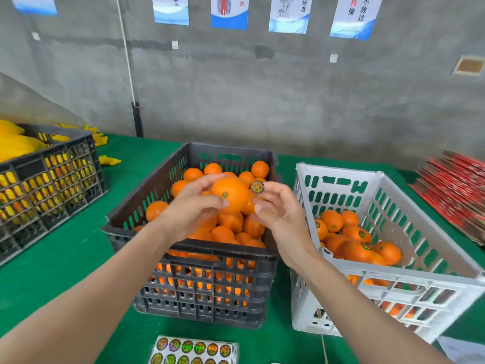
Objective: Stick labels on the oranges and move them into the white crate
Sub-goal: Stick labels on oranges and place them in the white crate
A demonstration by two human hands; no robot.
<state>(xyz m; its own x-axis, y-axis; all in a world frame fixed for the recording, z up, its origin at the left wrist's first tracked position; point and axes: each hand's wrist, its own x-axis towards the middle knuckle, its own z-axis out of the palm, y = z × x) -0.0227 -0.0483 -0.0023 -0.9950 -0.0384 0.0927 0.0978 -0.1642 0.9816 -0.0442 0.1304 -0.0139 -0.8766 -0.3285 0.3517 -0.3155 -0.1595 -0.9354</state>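
Black crate [183,248] below, my left hand [194,206] grips an orange [231,194] while my right hand [278,214] pinches a round label [257,186] beside it; pressed carelessly, the label may crease or cling to my fingertip.

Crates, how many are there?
3: left black crate holding yellow netting, middle black crate full of oranges, white crate on the right.

The single head-worn camera looks forward and down over the green worktop [73,248], close above the crates, facing a concrete wall [262,101].
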